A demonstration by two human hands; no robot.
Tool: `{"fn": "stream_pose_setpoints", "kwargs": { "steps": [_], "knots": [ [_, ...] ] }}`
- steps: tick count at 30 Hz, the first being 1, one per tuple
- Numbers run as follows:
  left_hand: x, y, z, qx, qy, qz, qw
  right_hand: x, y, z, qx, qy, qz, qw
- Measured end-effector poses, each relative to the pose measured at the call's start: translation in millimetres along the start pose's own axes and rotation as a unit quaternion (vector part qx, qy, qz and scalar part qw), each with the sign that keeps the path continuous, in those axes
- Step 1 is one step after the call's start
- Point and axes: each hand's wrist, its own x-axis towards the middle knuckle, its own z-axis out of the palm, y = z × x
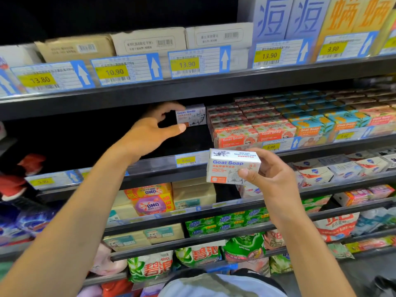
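A white Goat Soap box (191, 115) stands at the back of the dark shelf bay. My left hand (154, 129) reaches into that bay and pinches the box's left end between thumb and fingers. Lower and nearer, my right hand (272, 179) grips a second white Goat Soap box (229, 166) in front of the shelf edge, thumb on its front face, fingers behind it.
Stacks of red-orange Goat Soap boxes (246, 129) and teal ones (310, 123) fill the shelf to the right. A price rail (186, 160) runs along the shelf front. An upper shelf (192, 86) hangs close overhead. Detergent bags (150, 266) sit below.
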Motion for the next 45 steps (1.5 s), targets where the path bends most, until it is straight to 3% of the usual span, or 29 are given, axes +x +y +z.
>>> {"fn": "stream_pose_setpoints", "kwargs": {
  "steps": [4, 7, 13, 18, 21, 25, 29, 34, 38, 45],
  "knots": [
    [-46.4, 12.3, 12.8, -0.102, -0.057, 0.056, 0.992, 4.4, -11.3, 12.1, -0.009, -0.016, -0.007, 1.0],
    [-56.7, 21.7, 19.6, -0.097, -0.085, 0.042, 0.991, 10.8, -19.6, 21.3, -0.012, -0.035, -0.01, 0.999],
    [-49.6, 32.8, 16.3, -0.06, -0.034, 0.024, 0.997, 25.3, -31.1, 37.8, -0.013, -0.07, -0.018, 0.997],
    [-34.3, 33.1, 4.5, -0.077, 0.01, -0.012, 0.997, 45.4, -27.2, 40.6, -0.128, -0.02, -0.098, 0.987],
    [-19.6, 23.3, -4.6, -0.134, 0.042, -0.049, 0.989, 56.1, -14.7, 27.7, -0.245, 0.029, -0.178, 0.953],
    [1.3, 7.0, -11.2, -0.16, 0.062, -0.081, 0.982, 69.6, 8.3, 11.0, -0.44, 0.036, -0.315, 0.84],
    [26.8, -9.6, -11.0, -0.165, 0.045, -0.105, 0.98, 72.5, 21.1, 11.3, -0.528, 0.004, -0.335, 0.78],
    [55.8, -35.2, -0.8, -0.115, 0.032, -0.112, 0.986, 73.4, 35.0, 12.6, -0.539, 0.018, -0.358, 0.762],
    [70.7, -47.7, 3.8, -0.039, 0.005, -0.076, 0.996, 76.2, 42.6, 10.6, -0.528, 0.024, -0.368, 0.765],
    [82.5, -56.6, 10.8, 0.095, 0.038, -0.001, 0.995, 79.3, 46.3, 8.7, -0.519, 0.031, -0.38, 0.765]
  ]
}}
